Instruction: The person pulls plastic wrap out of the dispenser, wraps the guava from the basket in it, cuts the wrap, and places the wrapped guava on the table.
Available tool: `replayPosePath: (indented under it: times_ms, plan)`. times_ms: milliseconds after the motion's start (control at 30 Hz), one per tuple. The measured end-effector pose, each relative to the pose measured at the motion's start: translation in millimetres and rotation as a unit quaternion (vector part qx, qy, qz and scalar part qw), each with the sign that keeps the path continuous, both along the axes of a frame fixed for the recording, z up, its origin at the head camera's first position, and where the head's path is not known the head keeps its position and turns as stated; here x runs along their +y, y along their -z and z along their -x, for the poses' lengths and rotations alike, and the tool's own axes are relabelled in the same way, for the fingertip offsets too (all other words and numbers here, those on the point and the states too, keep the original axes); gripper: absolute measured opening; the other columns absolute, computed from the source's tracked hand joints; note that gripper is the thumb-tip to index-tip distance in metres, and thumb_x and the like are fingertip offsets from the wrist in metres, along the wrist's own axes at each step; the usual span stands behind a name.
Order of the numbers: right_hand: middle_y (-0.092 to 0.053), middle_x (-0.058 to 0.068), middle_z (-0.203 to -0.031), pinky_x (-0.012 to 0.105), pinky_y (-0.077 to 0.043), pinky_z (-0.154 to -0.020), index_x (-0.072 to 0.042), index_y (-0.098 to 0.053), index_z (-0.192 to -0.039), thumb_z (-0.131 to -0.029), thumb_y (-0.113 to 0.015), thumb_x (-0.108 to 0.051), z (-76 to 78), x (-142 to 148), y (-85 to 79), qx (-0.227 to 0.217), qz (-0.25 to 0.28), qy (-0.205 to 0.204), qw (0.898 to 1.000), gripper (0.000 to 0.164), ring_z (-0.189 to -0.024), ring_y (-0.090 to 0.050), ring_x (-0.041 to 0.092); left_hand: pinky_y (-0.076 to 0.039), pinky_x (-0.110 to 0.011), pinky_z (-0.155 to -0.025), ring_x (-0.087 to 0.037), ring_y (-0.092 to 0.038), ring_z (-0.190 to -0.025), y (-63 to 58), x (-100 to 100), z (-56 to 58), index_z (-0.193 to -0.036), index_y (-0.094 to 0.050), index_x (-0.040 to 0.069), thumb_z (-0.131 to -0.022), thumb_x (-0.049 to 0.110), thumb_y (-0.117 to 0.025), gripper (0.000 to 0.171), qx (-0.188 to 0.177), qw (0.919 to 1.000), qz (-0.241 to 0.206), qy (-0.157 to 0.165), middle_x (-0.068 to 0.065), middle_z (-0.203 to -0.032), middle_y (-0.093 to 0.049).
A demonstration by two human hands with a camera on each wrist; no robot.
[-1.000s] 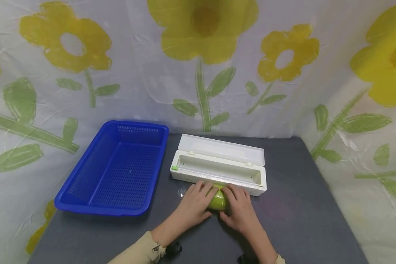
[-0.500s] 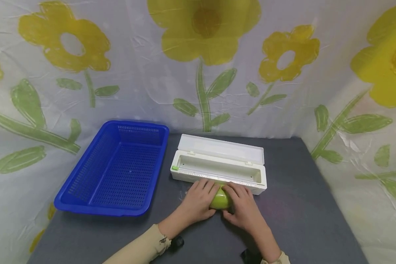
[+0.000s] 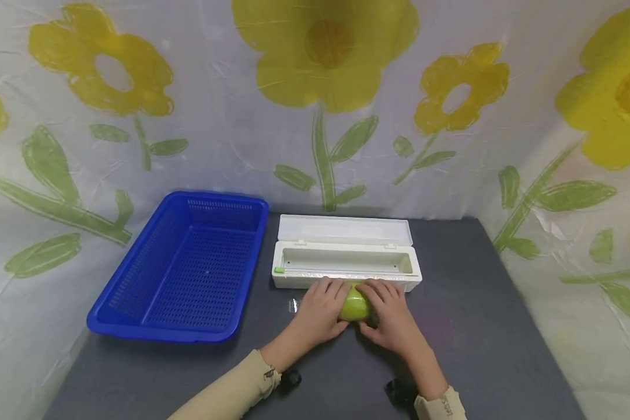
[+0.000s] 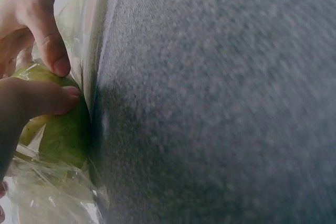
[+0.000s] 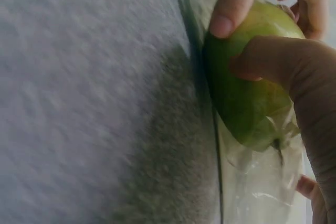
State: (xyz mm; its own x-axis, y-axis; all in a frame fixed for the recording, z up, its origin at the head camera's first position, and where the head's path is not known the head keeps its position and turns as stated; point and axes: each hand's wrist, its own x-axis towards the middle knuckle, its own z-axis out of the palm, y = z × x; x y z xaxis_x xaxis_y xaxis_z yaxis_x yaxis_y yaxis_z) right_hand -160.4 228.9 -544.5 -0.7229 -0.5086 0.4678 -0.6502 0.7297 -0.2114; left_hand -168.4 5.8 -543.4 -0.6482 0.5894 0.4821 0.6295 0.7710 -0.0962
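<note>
A green pear [image 3: 354,305] with a dark stem lies on clear cling film [image 5: 257,182], which partly covers it in both wrist views. My left hand [image 3: 321,310] grips the pear from the left, its thumb on the near side. From the right, my right hand [image 3: 391,314] holds the same pear, fingers curled over its top and thumb low in front. Directly behind the hands stands a white cling film dispenser [image 3: 346,280], lid up, with a small green slider at its left end. The hands hide part of its front and much of the pear.
A blue perforated basket [image 3: 226,335] stands at the left on the dark grey table [image 3: 483,350]. A crumpled edge of film [image 3: 294,305] shows left of my left hand. A flower-patterned sheet [image 3: 215,151] hangs behind and at the sides.
The dispenser has turned straighter and its right side has shifted back. Both hands have moved slightly away from me and to the right with the pear, still gripping it.
</note>
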Motion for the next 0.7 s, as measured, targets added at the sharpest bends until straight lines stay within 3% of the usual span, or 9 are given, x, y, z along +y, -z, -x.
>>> replayPosePath:
  times_ms: [200, 400, 567, 700]
  plan:
    - [-0.054, 0.019, -0.135, 0.062, -0.044, -0.097, -0.009, -0.060, -0.139, -0.062, -0.102, -0.029, -2.8, -3, 5.3, 0.039, 0.025, 0.004, 0.999, 0.090, -0.123, -0.054, 0.039, -0.055, -0.034, -0.086, -0.022, -0.061, -0.106, 1.8, -3, 0.4, -0.134, -0.066, 0.007, -0.071, 0.061, -0.093, 0.087, -0.002, 1.0000, -0.006, 0.002, -0.006, -0.123, -0.069]
    - [-0.060, 0.016, -0.131, 0.062, -0.046, -0.096, -0.009, -0.065, -0.130, -0.064, -0.104, -0.028, -4.0, -6, 7.8, 0.052, 0.028, 0.005, 0.998, 0.080, -0.118, -0.059, 0.039, -0.055, -0.037, -0.091, -0.023, -0.062, -0.109, 2.8, -6, 0.7, -0.136, -0.065, 0.008, -0.069, 0.058, -0.097, 0.089, -0.011, 0.9998, -0.016, 0.009, -0.006, -0.127, -0.068]
    - [-0.060, 0.015, -0.130, 0.063, -0.046, -0.095, -0.010, -0.064, -0.129, -0.065, -0.104, -0.032, -4.7, -8, 10.5, 0.049, 0.023, 0.015, 0.998, 0.079, -0.117, -0.060, 0.039, -0.054, -0.040, -0.098, -0.026, -0.060, -0.118, 3.6, -13, -2.3, -0.144, -0.061, 0.009, -0.072, 0.055, -0.096, 0.093, -0.050, 0.9984, -0.021, 0.019, -0.008, -0.137, -0.063]
    - [-0.060, 0.015, -0.129, 0.064, -0.045, -0.096, -0.010, -0.064, -0.128, -0.067, -0.102, -0.035, -6.3, -7, 10.0, 0.046, 0.026, 0.018, 0.998, 0.076, -0.117, -0.060, 0.038, -0.053, -0.044, -0.104, -0.028, -0.058, -0.125, 2.1, -23, -5.1, -0.147, -0.062, 0.013, -0.075, 0.057, -0.093, 0.090, -0.087, 0.9942, -0.056, 0.029, -0.009, -0.144, -0.060]
